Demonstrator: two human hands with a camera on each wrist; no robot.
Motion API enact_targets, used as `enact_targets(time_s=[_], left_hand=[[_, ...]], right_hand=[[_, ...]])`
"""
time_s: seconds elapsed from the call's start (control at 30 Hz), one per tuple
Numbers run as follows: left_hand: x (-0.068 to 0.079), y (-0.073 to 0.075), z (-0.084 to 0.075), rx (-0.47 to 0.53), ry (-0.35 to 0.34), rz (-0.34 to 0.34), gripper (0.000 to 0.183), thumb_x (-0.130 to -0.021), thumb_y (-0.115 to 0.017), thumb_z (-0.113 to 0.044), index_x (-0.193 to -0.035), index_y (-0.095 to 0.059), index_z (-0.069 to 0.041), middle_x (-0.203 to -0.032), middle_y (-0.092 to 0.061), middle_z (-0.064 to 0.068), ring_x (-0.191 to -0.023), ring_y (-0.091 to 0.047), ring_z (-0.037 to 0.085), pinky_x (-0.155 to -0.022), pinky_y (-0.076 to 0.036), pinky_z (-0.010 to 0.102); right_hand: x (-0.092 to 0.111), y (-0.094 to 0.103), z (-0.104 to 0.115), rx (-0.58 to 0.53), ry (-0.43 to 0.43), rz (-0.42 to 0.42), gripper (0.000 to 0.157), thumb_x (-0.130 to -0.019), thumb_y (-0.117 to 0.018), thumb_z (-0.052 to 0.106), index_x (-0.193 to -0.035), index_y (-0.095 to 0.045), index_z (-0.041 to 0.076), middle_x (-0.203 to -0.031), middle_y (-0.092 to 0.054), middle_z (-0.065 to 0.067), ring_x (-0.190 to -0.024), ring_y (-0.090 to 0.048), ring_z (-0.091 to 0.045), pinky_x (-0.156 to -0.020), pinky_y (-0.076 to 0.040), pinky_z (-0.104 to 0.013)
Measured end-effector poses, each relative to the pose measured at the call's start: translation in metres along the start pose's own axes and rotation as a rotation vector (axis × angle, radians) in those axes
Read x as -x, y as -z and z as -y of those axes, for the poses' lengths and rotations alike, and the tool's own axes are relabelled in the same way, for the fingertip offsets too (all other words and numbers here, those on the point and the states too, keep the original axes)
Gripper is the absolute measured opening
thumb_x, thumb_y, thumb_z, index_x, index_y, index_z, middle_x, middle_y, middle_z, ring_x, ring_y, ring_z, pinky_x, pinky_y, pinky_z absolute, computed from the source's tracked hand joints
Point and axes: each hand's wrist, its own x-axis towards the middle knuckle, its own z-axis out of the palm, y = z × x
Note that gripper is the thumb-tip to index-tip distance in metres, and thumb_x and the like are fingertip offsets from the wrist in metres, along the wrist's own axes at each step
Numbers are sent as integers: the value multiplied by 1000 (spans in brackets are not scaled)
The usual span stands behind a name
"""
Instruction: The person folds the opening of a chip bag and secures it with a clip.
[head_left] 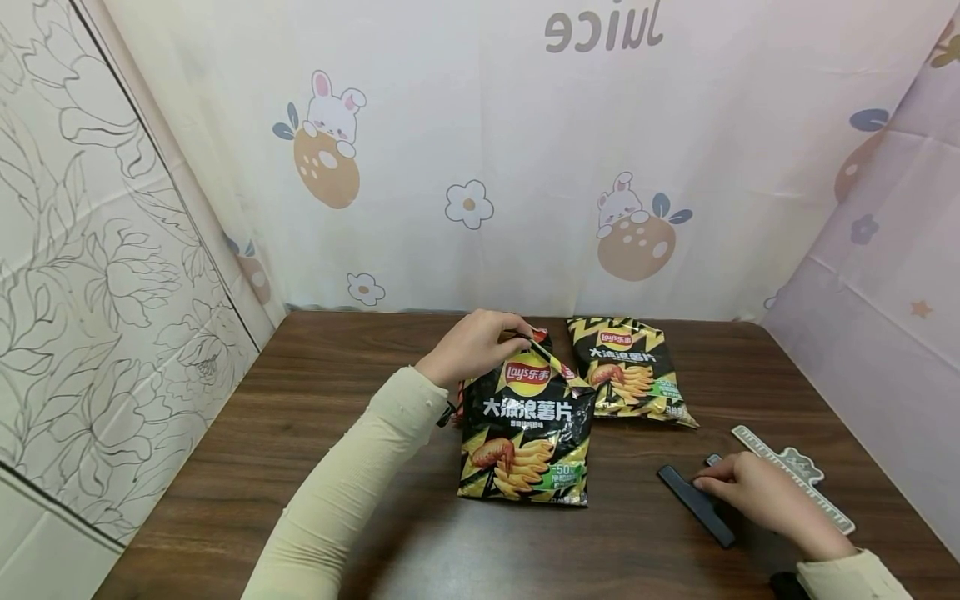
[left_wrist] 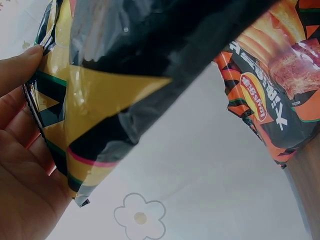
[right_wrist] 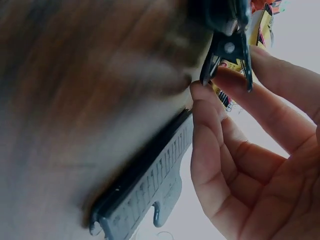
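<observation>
My left hand [head_left: 480, 343] pinches the top edge of a black and yellow bag of potato chips [head_left: 525, 425], which stands upright on the table. In the left wrist view the thumb and fingers grip the bag's edge [left_wrist: 52, 100]. My right hand [head_left: 765, 492] is low at the table's right side, with thumb and fingers at the handle of a long black bag clip [head_left: 697, 507]. The right wrist view shows the fingertips around the clip's two levers [right_wrist: 227, 55].
Another black and yellow chip bag [head_left: 630, 371] lies behind on the right. An orange chip bag [left_wrist: 270, 95] is mostly hidden behind the held one. A pale clip with ruler-like marks [head_left: 802, 475] lies beyond my right hand. A printed curtain [head_left: 525, 267] hangs along the table's back edge.
</observation>
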Motion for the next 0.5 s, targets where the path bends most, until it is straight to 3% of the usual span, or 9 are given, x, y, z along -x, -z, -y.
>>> enact_targets(time_s=[0.2, 0.5], left_hand=[[0, 0, -1, -10, -3, -3, 21, -99, -60, -24, -114, -72, -15, -105, -74, -1, -69, -58, 8, -72, -48, 27], [0, 0, 0, -10, 0, -1, 22, -99, -59, -24, -114, -72, -14, -105, -74, -2, -68, -58, 9, -72, -48, 27]], right_hand=[[0, 1, 0, 7, -6, -5, 12, -89, -71, 21, -91, -80, 14, -96, -76, -9, -76, -67, -12, -61, -50, -26], [-1, 5, 3, 8, 0, -27, 13, -89, -70, 20, -93, -79, 11, -94, -75, -8, -75, -66, -12, -60, -51, -28]])
